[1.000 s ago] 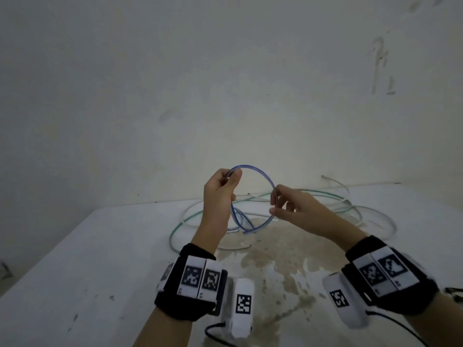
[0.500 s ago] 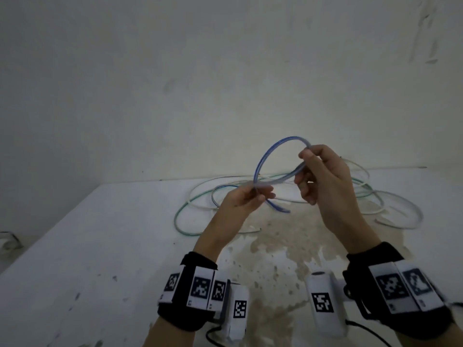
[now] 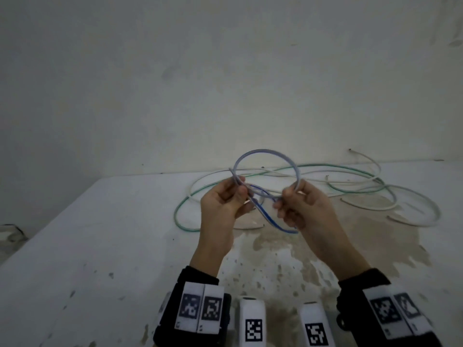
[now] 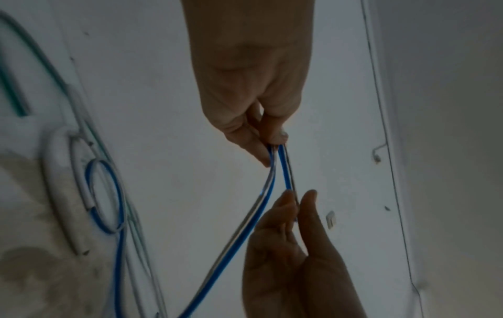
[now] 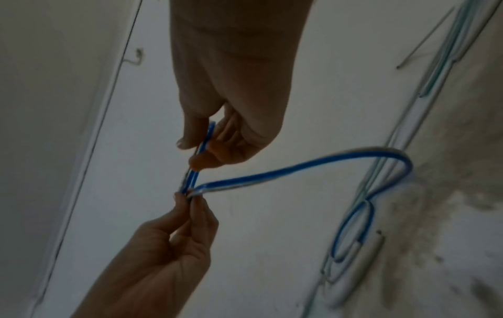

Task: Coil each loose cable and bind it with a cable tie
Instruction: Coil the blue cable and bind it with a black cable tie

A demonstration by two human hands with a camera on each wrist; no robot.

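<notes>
Left hand [image 3: 223, 204] fingers [image 3: 239, 194] pinched blue cable [image 3: 265, 152] at loop crossing; right hand [image 3: 304, 209] fingers clamped on loop's right side. Loop held above counter [image 3: 100, 246], tail trailing to loose cables [image 3: 350, 176] at far side. I judged: keep crossing pinched, feed slack evenly, match turn size.

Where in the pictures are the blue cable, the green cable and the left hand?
blue cable [image 3: 265, 152], head view, top of the raised loop.
green cable [image 3: 176, 216], head view, left bend lying on the table.
left hand [image 3: 221, 204], head view, middle of the palm.
</notes>
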